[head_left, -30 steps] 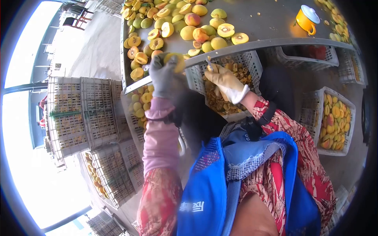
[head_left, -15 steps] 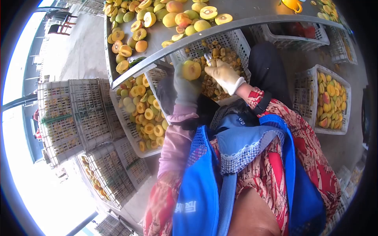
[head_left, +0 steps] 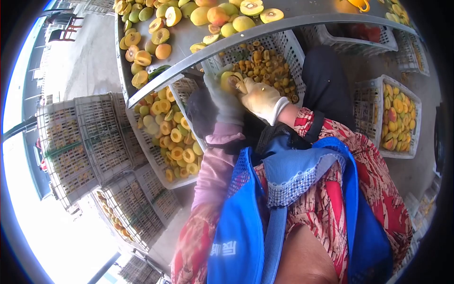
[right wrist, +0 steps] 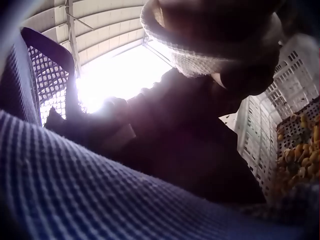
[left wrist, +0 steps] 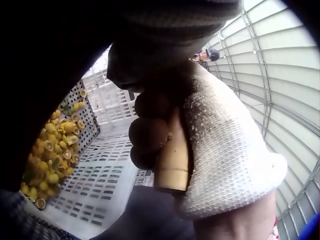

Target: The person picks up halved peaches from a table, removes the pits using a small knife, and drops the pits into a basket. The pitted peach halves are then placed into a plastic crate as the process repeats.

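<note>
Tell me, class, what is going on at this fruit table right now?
A person in gloves is working on a halved yellow fruit, held in the left hand over a white crate of pits. The right hand presses against the cut face, gripping a tool whose handle shows in the left wrist view. More whole and halved fruit lies on the metal table above, and a crate of halves sits lower left.

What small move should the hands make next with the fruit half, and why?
Probably scoop the pit out and let it fall. The left hand holds a fruit half cut side up, the right hand presses a tool into it, and both are over the crate of pits.
</note>
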A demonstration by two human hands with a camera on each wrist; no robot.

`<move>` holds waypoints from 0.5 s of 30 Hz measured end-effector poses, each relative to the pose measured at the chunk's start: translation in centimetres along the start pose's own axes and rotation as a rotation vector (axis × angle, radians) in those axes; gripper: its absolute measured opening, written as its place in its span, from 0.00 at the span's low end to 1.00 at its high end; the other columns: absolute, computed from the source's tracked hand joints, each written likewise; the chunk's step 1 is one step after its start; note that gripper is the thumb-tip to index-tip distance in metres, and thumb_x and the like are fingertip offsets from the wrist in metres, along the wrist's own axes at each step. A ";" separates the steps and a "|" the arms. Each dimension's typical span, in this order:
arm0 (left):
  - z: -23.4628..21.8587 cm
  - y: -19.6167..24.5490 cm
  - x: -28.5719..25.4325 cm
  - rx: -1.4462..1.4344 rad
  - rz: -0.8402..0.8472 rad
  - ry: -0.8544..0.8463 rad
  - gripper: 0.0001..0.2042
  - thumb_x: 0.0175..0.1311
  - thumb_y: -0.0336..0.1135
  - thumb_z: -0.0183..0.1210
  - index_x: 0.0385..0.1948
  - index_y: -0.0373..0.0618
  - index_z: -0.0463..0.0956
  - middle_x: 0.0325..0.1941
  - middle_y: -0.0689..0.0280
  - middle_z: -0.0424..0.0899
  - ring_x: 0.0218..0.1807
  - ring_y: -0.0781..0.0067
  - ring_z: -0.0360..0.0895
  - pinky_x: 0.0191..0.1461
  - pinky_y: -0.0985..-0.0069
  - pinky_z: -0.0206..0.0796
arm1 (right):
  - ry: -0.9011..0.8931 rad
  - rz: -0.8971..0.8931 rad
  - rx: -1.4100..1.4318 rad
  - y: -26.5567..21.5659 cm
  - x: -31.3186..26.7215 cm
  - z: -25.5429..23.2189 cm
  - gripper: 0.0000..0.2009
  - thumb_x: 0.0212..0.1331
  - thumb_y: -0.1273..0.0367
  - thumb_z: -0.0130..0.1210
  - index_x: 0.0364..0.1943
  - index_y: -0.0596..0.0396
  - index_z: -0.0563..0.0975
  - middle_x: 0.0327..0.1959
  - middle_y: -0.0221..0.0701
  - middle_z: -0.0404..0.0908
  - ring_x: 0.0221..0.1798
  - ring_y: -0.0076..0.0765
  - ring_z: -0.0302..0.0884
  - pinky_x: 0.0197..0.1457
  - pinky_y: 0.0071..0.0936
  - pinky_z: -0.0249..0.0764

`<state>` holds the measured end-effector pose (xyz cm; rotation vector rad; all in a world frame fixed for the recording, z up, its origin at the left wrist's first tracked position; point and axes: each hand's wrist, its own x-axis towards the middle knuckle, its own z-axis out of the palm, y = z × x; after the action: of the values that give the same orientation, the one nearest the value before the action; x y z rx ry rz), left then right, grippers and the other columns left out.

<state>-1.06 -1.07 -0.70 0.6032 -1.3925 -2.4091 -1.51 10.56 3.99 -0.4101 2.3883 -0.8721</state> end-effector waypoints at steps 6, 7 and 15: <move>0.0 0.5 0.2 0.109 0.090 0.017 0.28 0.66 0.58 0.42 0.43 0.36 0.74 0.41 0.57 0.79 0.40 0.61 0.77 0.46 0.67 0.71 | -0.116 -0.051 0.067 -0.9 0.0 -2.7 0.21 0.61 0.56 0.44 0.48 0.59 0.71 0.47 0.54 0.76 0.53 0.59 0.73 0.56 0.44 0.68; 0.0 0.7 0.2 0.098 0.080 0.007 0.27 0.66 0.57 0.43 0.43 0.37 0.74 0.41 0.57 0.79 0.40 0.61 0.77 0.46 0.67 0.72 | -0.141 -0.107 0.040 -1.0 -0.2 -2.9 0.21 0.62 0.56 0.44 0.48 0.60 0.71 0.47 0.54 0.76 0.54 0.60 0.72 0.57 0.43 0.68; 1.4 2.7 -0.7 -0.100 -0.354 -0.099 0.19 0.68 0.48 0.47 0.40 0.38 0.74 0.33 0.60 0.79 0.34 0.67 0.77 0.36 0.72 0.72 | -0.263 -0.069 -0.041 1.0 0.2 -3.8 0.24 0.65 0.52 0.40 0.49 0.58 0.74 0.47 0.51 0.77 0.54 0.55 0.73 0.56 0.42 0.68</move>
<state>-1.06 -1.04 2.44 0.7696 -1.2825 -2.8003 -4.07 13.08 5.62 -0.5889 2.1634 -0.7501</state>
